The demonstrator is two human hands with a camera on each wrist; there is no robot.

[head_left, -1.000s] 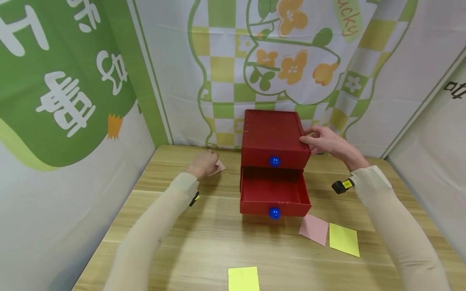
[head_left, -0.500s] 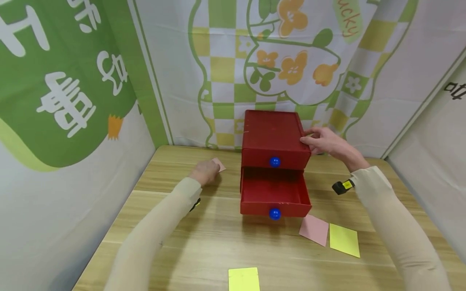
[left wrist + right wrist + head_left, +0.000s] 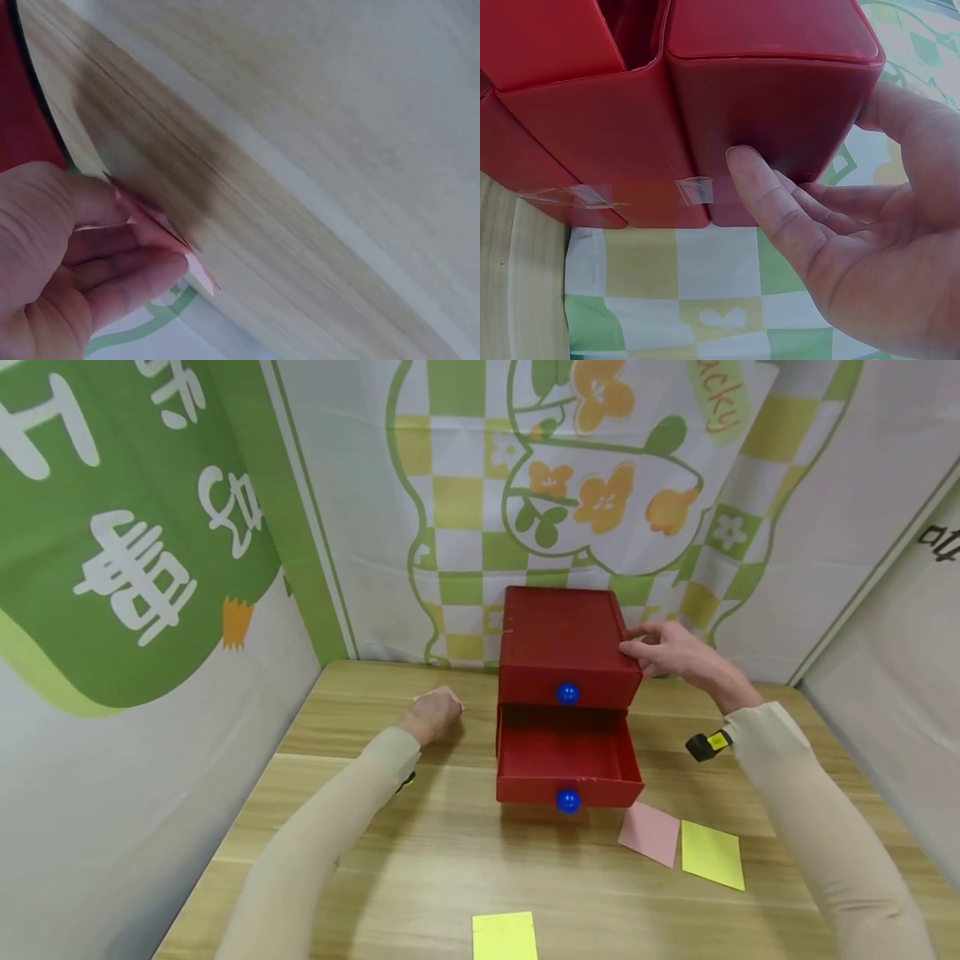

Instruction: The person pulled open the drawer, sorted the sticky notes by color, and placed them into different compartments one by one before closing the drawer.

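Note:
My left hand (image 3: 432, 717) is left of the red drawer box (image 3: 562, 631), low over the wooden table. In the left wrist view its thumb and fingertips pinch a pink sticky note (image 3: 199, 273), which is bent between them. At the box's upper right edge, my right hand (image 3: 669, 652) rests its thumb near the top while a finger presses the side wall, as the right wrist view shows. The lower drawer (image 3: 558, 756) of the box is pulled out and has a blue knob (image 3: 567, 801). The upper drawer, with a like knob (image 3: 567, 694), is pushed in.
On the table (image 3: 405, 877), a pink note (image 3: 649, 833) and a yellow note (image 3: 712, 854) lie to the right in front of the box. Another yellow note (image 3: 505, 937) is at the near edge of view. A patterned cloth (image 3: 457, 502) hangs behind.
My left hand first draws back from the pink note beside the box, then moves slightly forward and right onto it and pinches it. My right hand stays at the box.

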